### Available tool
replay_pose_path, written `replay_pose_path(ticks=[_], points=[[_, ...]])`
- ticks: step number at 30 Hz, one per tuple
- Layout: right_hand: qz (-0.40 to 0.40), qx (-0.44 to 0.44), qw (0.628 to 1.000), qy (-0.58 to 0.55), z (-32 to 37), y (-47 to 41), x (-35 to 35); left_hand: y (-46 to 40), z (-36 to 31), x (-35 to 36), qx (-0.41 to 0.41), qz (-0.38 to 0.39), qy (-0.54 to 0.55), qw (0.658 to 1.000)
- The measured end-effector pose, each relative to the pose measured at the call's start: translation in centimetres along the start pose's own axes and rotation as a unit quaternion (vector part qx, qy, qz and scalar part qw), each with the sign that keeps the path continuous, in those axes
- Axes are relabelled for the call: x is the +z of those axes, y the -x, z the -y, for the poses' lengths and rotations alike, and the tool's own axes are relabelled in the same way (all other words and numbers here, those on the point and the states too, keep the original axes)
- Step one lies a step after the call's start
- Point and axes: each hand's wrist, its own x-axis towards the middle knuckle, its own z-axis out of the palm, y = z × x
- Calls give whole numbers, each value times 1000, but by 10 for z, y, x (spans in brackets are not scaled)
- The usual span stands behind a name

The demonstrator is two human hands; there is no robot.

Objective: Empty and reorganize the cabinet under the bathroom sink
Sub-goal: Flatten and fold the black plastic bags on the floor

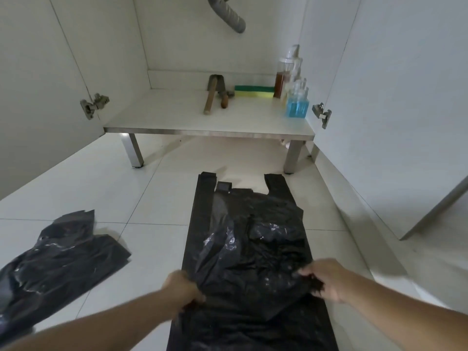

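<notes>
Cabinet (207, 115) sits straight ahead while left hand (181, 287) and right hand (324, 279) fingers pinch the black bag (250, 249), lying long toward it.

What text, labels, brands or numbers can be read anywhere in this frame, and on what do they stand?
None can be read.
Bottle of blue liquid: no label shows.
Bottle of brown liquid: no label legible; too blurred to tell.
Sponge: plain green and yellow, no print.
Black plastic bag that both hands hold: no print shows.

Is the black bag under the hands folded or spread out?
Spread out: the black bag lies flat on the floor tiles, handles toward the cabinet.
</notes>
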Motion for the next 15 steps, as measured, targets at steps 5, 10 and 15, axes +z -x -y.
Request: replay_pose_path(ticks=[5,10,15], points=[[21,-132,984,-122,98,11,9,-30,-96,-24,97,-54,198,974],[-30,-307,945,-109,128,40,12,4,-114,-30,344,-251,54,903],[-63,-105,990,67,35,11,4,3,-18,-7,245,-151,-95,953]])
